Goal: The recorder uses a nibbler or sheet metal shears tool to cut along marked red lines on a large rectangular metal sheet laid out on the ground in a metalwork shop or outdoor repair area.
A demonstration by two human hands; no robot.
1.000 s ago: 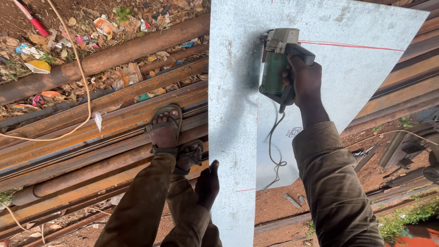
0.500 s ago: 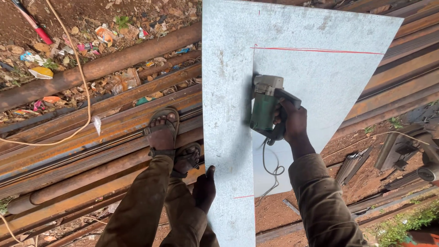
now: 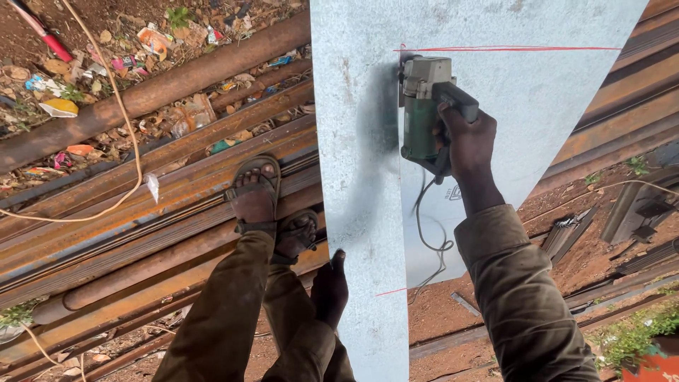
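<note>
Right hand (image 3: 468, 145) fingers wrapped tight on green power cutter (image 3: 423, 106), upper centre, on grey metal sheet (image 3: 353, 177). Left hand (image 3: 329, 291) pinches sheet's lower edge, bottom centre. I worry: cord (image 3: 424, 233) snagging, thin sheet flexing, sandalled feet (image 3: 256, 194) exposed on rusty pipes (image 3: 141, 205).

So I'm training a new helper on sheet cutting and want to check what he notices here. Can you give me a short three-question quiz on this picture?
1. True or false: the right hand grips the green power tool against the grey metal sheet.
2. Where is the left hand? A) on the tool's cable B) at the sheet's near left edge C) on a rusty pipe
3. Fill in: the line marked across the sheet above the tool is ____ in colour.

Key
1. True
2. B
3. Red; the red line runs crosswise above the tool.
</note>
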